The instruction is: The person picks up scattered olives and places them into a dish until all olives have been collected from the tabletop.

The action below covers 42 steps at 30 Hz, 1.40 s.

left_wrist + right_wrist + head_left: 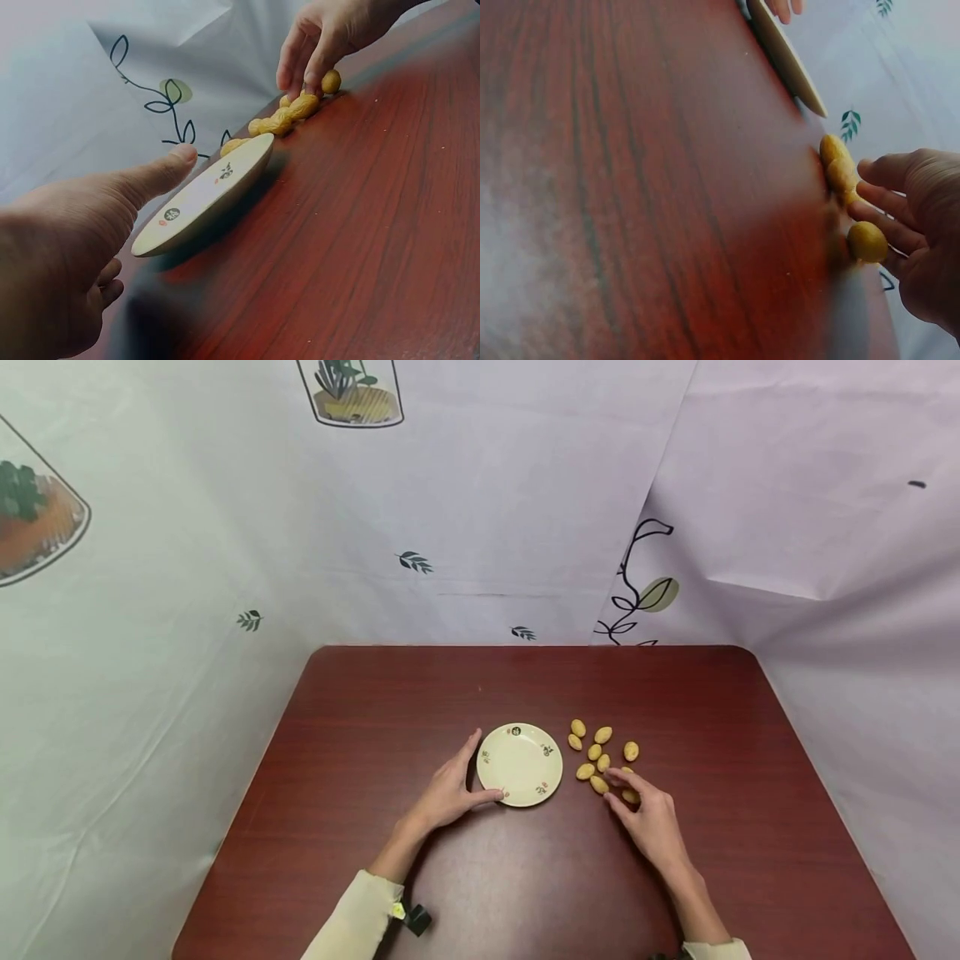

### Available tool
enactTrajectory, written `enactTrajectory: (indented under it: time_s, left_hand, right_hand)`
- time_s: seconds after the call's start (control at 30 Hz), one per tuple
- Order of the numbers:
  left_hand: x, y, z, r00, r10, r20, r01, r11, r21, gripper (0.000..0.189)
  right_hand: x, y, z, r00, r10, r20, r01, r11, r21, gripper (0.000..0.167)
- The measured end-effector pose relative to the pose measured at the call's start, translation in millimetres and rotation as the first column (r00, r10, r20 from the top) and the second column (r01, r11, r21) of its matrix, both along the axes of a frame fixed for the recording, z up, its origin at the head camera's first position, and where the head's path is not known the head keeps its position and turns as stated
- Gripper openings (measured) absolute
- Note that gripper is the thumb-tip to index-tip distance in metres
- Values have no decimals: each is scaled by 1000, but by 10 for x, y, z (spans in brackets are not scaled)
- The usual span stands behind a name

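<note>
A cream plate [520,766] with small printed motifs lies on the table. My left hand [447,789] is at its left side, fingers extended along the edge and thumb by the lower rim; whether it presses the plate I cannot tell. Right of the plate lies a loose group of small yellow potato-like ovals [585,772]. Over the group's near right side is my right hand [651,827], thumb and fingers apart, with nothing seen pinched between them. In the right wrist view, one yellow oval [868,241] sits close by its fingers, and part of the group is hidden behind the hand.
The dark red wooden table [360,718] has rounded far corners. Pale cloth walls [480,510] with leaf and jar prints stand behind it and at both sides. A small black device [417,920] is at the left sleeve.
</note>
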<state>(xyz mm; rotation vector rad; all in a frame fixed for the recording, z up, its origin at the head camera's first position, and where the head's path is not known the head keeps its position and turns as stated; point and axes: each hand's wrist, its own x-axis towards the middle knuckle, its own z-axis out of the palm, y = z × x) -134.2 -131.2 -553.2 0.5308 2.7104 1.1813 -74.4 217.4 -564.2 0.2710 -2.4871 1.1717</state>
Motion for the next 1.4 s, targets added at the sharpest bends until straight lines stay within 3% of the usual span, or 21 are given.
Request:
enactTrajectory:
  time_s: [0.63,0.97,1.4]
  left_hand:
    - [11,48,-78,999,-34,-10,35,999,31,109]
    - [1,45,-89,998,-55,-31,55,998,2,108]
    - [6,52,-89,997,-73,-32,74,997,12,110]
  right_hand:
    - [-45,-28,-176,998,-48,-45,45,997,-55,42]
    - [-69,-43,-186,996,-68,-56,66,997,-43,37]
    - [-64,-28,-160,998,-67,-8,67,994,-83,36]
